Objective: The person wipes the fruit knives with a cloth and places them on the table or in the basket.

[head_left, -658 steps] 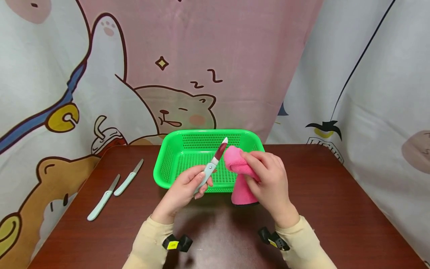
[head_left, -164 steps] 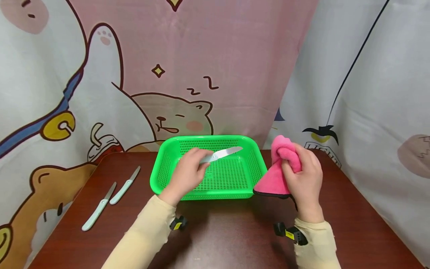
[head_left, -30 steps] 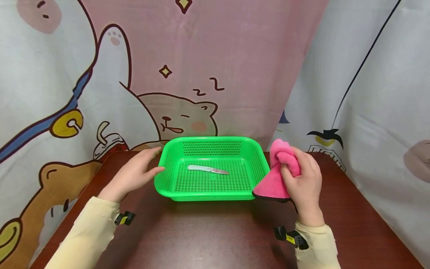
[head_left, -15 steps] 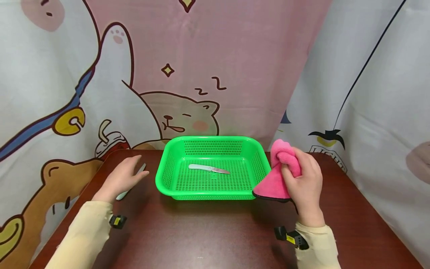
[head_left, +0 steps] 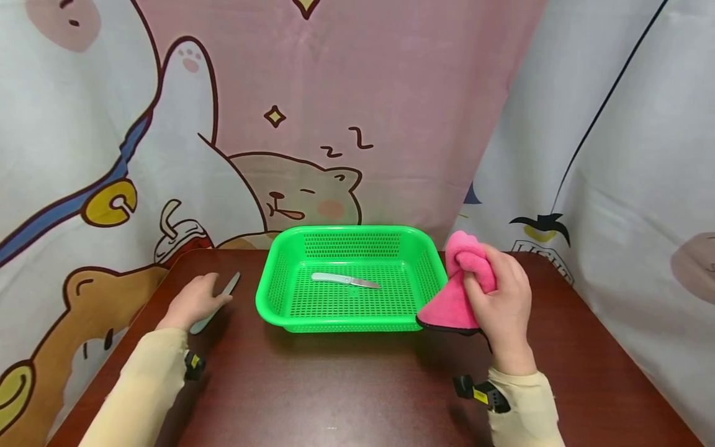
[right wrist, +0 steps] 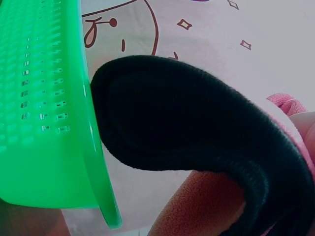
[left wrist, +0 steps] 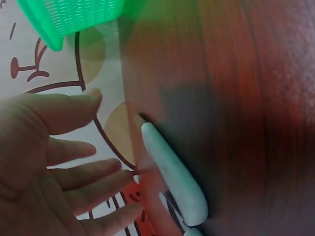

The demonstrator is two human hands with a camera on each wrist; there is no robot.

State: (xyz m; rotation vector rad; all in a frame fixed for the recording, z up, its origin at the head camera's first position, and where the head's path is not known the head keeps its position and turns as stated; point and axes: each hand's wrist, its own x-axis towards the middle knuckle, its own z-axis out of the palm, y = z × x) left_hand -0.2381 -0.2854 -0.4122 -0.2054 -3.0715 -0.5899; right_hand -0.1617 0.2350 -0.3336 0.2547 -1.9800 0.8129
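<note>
In the head view my left hand (head_left: 192,302) hovers over the table's left side with fingers spread, beside a small knife (head_left: 231,284) with a pale green handle. The left wrist view shows that knife's handle (left wrist: 174,177) below the outstretched fingertips, apart from them. A second knife on this side is mostly hidden by the hand and forearm. My right hand (head_left: 505,301) grips a bunched pink cloth (head_left: 455,304) with a black edge, close to the basket's right rim. Inside the green basket (head_left: 346,326) lies another knife (head_left: 332,278), blade pointing right.
The brown table (head_left: 335,385) extends in front of the basket and to both sides. Behind it hangs a printed cartoon curtain (head_left: 391,112), close to the table's back edge. In the right wrist view the cloth's dark edge (right wrist: 162,113) overlaps the basket wall (right wrist: 49,162).
The knife my left hand held earlier now lies in the basket. That hand has moved left and lower, toward the knives on the table. My right hand still holds the cloth.
</note>
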